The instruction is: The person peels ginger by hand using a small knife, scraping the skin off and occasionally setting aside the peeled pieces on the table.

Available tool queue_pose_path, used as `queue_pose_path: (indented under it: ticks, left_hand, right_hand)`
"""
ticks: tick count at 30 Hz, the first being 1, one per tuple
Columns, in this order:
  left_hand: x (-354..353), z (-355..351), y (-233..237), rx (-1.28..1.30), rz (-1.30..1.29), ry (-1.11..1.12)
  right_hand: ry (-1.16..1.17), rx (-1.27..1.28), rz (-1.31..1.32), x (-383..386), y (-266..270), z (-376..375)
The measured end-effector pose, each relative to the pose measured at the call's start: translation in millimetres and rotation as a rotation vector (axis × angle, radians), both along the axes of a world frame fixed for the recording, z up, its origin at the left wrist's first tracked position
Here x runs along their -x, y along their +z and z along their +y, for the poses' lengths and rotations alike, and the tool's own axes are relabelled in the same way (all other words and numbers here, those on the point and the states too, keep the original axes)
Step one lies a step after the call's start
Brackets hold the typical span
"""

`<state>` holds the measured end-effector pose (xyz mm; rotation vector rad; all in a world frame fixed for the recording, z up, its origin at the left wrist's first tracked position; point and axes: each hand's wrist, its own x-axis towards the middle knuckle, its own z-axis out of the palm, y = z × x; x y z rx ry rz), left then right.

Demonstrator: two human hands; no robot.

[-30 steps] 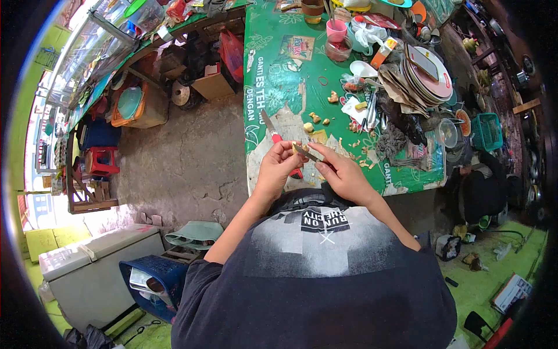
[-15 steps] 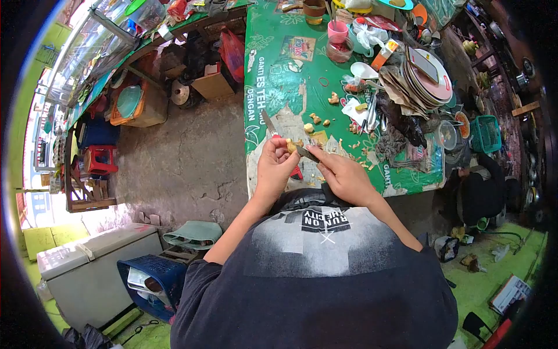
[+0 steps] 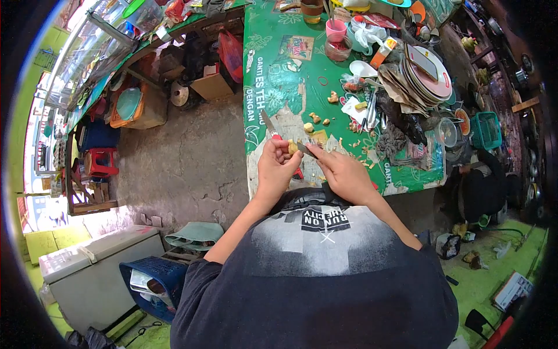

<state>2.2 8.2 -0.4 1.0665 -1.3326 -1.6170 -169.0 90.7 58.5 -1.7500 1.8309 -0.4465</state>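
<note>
My left hand [image 3: 275, 165] pinches a pale yellow root piece [image 3: 293, 147] that looks like ginger. Closed round a dark-bladed knife [image 3: 306, 151], my right hand [image 3: 349, 176] holds the blade against or right beside that piece. A second knife [image 3: 269, 124] with a red handle lies on the table, partly hidden under my left hand. Just beyond my hands, several small root pieces [image 3: 308, 127] rest on the green table cover [image 3: 285, 87]. Peel scraps [image 3: 369, 152] are scattered to the right of them.
Stacked plates with a phone [image 3: 422, 63] on top stand on brown paper at the right. Nearby are a dark cloth [image 3: 390, 143], a red-filled jar [image 3: 338, 49], a pink cup [image 3: 336, 29] and a teal basket [image 3: 486, 131]. A blue crate [image 3: 152, 285] stands lower left.
The knife and the root piece have shifted slightly against each other between my hands. Both hands keep their holds in nearly the same place.
</note>
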Motion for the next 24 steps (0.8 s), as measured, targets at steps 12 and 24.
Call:
queue_pose_path:
  ticks: [12, 24]
  left_hand:
    - [0, -1, -1, -0.004, -0.007, -0.017]
    - [-7, -6, 1, -0.245, 0.163, -0.115]
  right_hand:
    - [-0.018, 0.153, -0.243, 4, -20, 4]
    - [-0.142, -0.04, -0.775, 10, -24, 2]
